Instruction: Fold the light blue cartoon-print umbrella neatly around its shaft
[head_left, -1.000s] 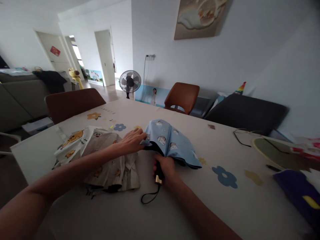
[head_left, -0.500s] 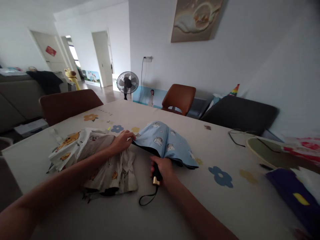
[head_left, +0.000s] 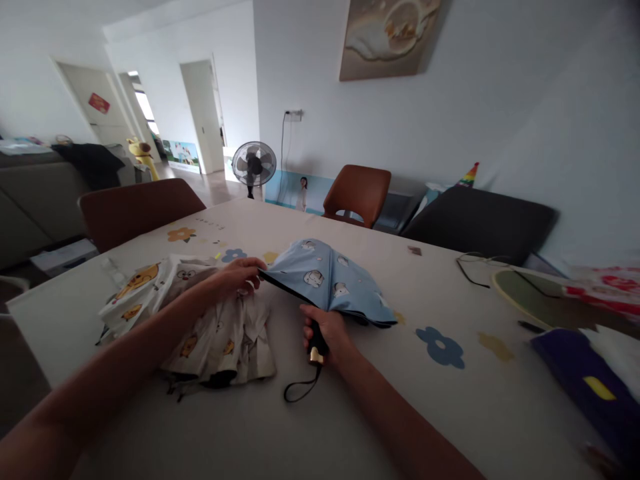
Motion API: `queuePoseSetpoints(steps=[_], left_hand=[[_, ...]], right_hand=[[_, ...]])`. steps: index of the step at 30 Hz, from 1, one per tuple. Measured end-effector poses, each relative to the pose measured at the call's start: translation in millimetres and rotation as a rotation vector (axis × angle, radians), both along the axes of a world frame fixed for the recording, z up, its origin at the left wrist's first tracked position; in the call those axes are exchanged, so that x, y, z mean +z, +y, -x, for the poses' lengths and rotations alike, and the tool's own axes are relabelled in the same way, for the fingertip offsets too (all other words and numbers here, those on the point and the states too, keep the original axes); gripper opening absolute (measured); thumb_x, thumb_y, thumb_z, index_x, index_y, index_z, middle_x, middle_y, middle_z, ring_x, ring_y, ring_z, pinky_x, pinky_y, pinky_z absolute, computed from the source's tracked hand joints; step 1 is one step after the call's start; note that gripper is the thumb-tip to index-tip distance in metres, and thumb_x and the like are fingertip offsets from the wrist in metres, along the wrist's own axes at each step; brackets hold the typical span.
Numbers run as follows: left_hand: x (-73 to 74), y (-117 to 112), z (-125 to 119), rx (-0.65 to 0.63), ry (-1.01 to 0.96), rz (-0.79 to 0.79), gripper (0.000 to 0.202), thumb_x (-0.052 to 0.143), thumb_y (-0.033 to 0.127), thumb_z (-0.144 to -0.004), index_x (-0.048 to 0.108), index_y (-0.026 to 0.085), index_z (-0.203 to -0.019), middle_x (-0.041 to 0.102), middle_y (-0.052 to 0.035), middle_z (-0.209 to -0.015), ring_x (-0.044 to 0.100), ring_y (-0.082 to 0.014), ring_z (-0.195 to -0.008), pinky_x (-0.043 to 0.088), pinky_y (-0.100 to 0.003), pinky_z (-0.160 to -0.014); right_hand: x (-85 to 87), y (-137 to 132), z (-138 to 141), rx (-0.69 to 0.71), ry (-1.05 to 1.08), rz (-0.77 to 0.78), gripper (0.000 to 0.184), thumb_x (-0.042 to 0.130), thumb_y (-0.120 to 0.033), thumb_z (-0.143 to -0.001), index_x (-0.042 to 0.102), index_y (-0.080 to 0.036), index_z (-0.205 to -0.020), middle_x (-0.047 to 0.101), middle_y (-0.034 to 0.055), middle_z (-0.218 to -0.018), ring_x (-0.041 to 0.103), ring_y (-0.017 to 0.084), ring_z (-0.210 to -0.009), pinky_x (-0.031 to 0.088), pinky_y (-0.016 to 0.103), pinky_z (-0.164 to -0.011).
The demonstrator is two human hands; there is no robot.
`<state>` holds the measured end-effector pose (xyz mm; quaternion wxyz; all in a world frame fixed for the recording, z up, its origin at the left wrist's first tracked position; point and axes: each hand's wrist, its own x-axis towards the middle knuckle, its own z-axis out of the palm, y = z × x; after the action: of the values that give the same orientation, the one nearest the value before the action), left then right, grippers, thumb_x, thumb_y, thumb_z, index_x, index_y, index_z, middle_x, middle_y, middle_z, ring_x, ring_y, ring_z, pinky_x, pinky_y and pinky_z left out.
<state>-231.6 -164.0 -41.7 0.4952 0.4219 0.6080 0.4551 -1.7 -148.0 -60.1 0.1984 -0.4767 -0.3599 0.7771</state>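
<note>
A light blue folding umbrella [head_left: 330,280] with small cartoon prints lies half collapsed on the table [head_left: 350,413]. My right hand [head_left: 325,330] is wrapped round its black handle, whose gold end cap and black wrist loop [head_left: 300,390] hang below my fist. My left hand [head_left: 239,275] pinches the left edge of the blue canopy and holds it stretched out to the left. Under my left forearm lies a second collapsed umbrella [head_left: 200,320], cream-white with yellow bear prints.
The tablecloth carries flower prints. Brown chairs stand at the left [head_left: 137,207] and the far side [head_left: 357,193]. A dark cushion [head_left: 480,220], a cable [head_left: 473,270], a round plate [head_left: 540,300] and a purple object [head_left: 585,380] occupy the right. A fan [head_left: 254,163] stands on the floor behind.
My left hand has drawn the edge of the blue canopy out to the left, spreading the fabric. My right hand stays on the handle, lifted slightly.
</note>
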Motion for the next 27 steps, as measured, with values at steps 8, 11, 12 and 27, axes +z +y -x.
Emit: queuePoseSetpoints(steps=[8,11,12,27], left_hand=[[-0.4,-1,9,-0.130,0.331,0.028,0.023,0.051,0.020,-0.065,0.062,0.015,-0.084,0.053,0.0039,-0.057,0.048,-0.0069,-0.044,0.037,-0.018,-0.045],[-1.6,2,12,-0.135,0.393,0.064,0.027,0.051,0.023,-0.067,0.065,0.016,-0.089,0.055,0.0029,-0.060,0.052,-0.0092,-0.049,0.040,-0.021,-0.050],[-2.2,2,14,-0.163,0.454,0.059,0.027,0.051,0.023,-0.067,0.066,0.016,-0.088,0.056,0.0022,-0.060,0.054,-0.0108,-0.053,0.042,-0.022,-0.053],[20.8,8,-84,-0.527,1.252,-0.866,0.032,0.047,0.013,-0.082,0.059,0.023,-0.110,0.052,-0.0035,-0.130,0.039,-0.0216,-0.125,0.032,-0.040,-0.102]], right_hand=[[-15.6,6,-2,-0.015,0.094,-0.023,0.031,0.057,-0.034,-0.081,0.045,-0.017,-0.058,0.045,-0.0044,-0.039,0.042,0.008,-0.029,0.039,0.020,-0.031],[-18.5,7,-2,-0.019,0.110,-0.024,0.032,0.058,-0.036,-0.080,0.045,-0.018,-0.058,0.045,-0.0045,-0.039,0.043,0.008,-0.030,0.040,0.020,-0.032],[-18.7,7,-2,-0.008,0.105,-0.030,0.032,0.058,-0.035,-0.080,0.045,-0.017,-0.058,0.045,-0.0046,-0.039,0.042,0.008,-0.030,0.040,0.020,-0.031],[-3.7,-2,-3,0.030,0.051,-0.088,0.021,0.054,-0.019,-0.077,0.048,-0.016,-0.057,0.047,-0.0028,-0.038,0.044,0.010,-0.030,0.040,0.021,-0.032]])
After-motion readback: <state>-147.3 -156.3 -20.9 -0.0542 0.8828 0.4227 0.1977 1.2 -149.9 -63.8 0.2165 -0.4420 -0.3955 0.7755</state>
